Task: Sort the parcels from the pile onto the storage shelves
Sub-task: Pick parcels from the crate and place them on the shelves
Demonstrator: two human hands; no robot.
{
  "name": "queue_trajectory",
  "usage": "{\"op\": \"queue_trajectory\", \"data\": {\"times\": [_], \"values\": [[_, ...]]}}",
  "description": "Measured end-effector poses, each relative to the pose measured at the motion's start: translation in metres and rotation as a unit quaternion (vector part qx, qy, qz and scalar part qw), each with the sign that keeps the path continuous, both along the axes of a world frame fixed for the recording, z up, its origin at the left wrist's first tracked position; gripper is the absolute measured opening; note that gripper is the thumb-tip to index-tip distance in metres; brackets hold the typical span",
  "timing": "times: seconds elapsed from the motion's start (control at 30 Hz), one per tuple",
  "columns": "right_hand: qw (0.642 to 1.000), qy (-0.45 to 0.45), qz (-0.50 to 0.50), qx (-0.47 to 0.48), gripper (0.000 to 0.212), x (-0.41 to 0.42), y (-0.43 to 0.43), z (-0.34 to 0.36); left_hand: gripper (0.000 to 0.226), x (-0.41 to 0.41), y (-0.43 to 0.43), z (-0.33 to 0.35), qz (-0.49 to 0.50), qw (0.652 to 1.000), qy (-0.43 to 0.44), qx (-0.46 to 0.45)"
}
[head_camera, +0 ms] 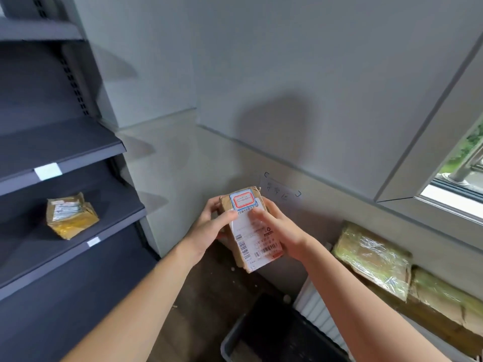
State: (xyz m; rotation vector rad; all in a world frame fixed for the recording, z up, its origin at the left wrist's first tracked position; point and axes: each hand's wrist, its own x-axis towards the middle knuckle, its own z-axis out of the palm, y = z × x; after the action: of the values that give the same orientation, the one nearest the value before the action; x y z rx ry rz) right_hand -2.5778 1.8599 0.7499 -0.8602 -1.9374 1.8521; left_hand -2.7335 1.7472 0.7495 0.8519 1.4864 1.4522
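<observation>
Holding what, the two hands?

— One small brown cardboard parcel, up in the air at the middle of the view. The left hand curls round its left side and the right hand round its right side. Both thumbs press on its white shipping label.

Anything legible on that label?

— Black barcodes low down, and a red-and-blue framed sticker at the top end. The print is too small to read.

Where are the shelves?

— The dark grey metal storage shelves stand at nine o'clock, well apart from the hands. A crumpled brown parcel bound in yellow tape lies on a middle board. The board above it carries a white paper tag on its front edge.

Other parcels?

— At four o'clock, two large brown cardboard parcels wrapped in clear film lie side by side along the foot of the pale wall.

And the rest?

— A dark grey plastic bin sits at six o'clock, below the forearms; I cannot tell what is in it. A handwritten paper sign is stuck on the wall at one o'clock from the held parcel. A window opens at three o'clock.
</observation>
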Motion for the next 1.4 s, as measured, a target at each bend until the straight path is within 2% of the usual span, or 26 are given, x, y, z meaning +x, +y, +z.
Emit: {"op": "queue_trajectory", "data": {"times": [0.07, 0.17, 0.23, 0.33, 0.47, 0.6, 0.7, 0.77, 0.87, 0.93, 0.97, 1.03, 1.07, 1.13, 1.2, 1.33, 1.4], "values": [[1.0, 0.002, 0.02, -0.002, 0.082, -0.006, 0.0, 0.007, 0.061, -0.006, -0.004, 0.011, 0.01, 0.999, 0.038, -0.01], [0.999, 0.015, 0.015, 0.045, 0.069, -0.018, -0.004, 0.026, 0.058, -0.016, -0.015, 0.03, 0.001, 0.994, 0.107, -0.03], [0.995, 0.012, 0.013, 0.096, 0.06, -0.027, -0.005, 0.041, 0.071, -0.021, -0.024, 0.045, -0.031, 0.982, 0.175, -0.067], [0.987, -0.04, 0.066, 0.144, 0.039, -0.044, -0.007, 0.058, 0.097, -0.027, -0.036, 0.063, -0.065, 0.962, 0.238, -0.113], [0.97, -0.08, 0.154, 0.17, 0.046, -0.067, -0.024, 0.079, 0.108, -0.043, -0.048, 0.088, -0.115, 0.939, 0.293, -0.136], [0.955, -0.12, 0.218, 0.16, 0.066, -0.094, -0.037, 0.099, 0.103, -0.073, -0.062, 0.111, -0.137, 0.921, 0.338, -0.137], [0.969, -0.118, 0.138, 0.167, 0.055, -0.119, -0.047, 0.108, 0.085, -0.101, -0.073, 0.12, -0.072, 0.928, 0.354, -0.089], [0.98, -0.098, 0.056, 0.167, 0.043, -0.139, -0.053, 0.113, 0.08, -0.123, -0.079, 0.121, 0.009, 0.898, 0.429, -0.091], [0.993, -0.048, -0.03, 0.106, 0.048, -0.169, -0.059, 0.118, 0.08, -0.159, -0.092, 0.121, 0.168, 0.846, 0.495, -0.107], [0.995, -0.01, -0.061, 0.08, 0.048, -0.187, -0.064, 0.124, 0.085, -0.178, -0.101, 0.12, 0.224, 0.848, 0.466, -0.114], [0.995, 0.005, -0.072, 0.069, 0.047, -0.196, -0.066, 0.127, 0.088, -0.187, -0.103, 0.118, 0.227, 0.873, 0.415, -0.123], [0.996, 0.034, -0.076, 0.044, 0.047, -0.214, -0.074, 0.13, 0.09, -0.2, -0.106, 0.115, 0.205, 0.939, 0.246, -0.127], [0.996, 0.046, -0.074, 0.031, 0.048, -0.222, -0.078, 0.13, 0.09, -0.203, -0.106, 0.114, 0.197, 0.961, 0.158, -0.11], [0.996, 0.061, -0.072, 0.006, 0.053, -0.238, -0.087, 0.128, 0.065, -0.204, -0.104, 0.112, 0.169, 0.982, 0.043, -0.07], [0.994, 0.078, -0.073, -0.02, 0.058, -0.248, -0.096, 0.123, 0.04, -0.201, -0.101, 0.108, 0.153, 0.988, 0.001, -0.032], [0.993, 0.097, -0.065, -0.02, 0.051, -0.256, -0.1, 0.12, 0.033, -0.2, -0.095, 0.106, 0.158, 0.987, -0.022, 0.015], [0.995, 0.088, -0.043, -0.013, 0.049, -0.257, -0.094, 0.12, 0.037, -0.2, -0.094, 0.105, 0.16, 0.986, -0.025, 0.023]]}}
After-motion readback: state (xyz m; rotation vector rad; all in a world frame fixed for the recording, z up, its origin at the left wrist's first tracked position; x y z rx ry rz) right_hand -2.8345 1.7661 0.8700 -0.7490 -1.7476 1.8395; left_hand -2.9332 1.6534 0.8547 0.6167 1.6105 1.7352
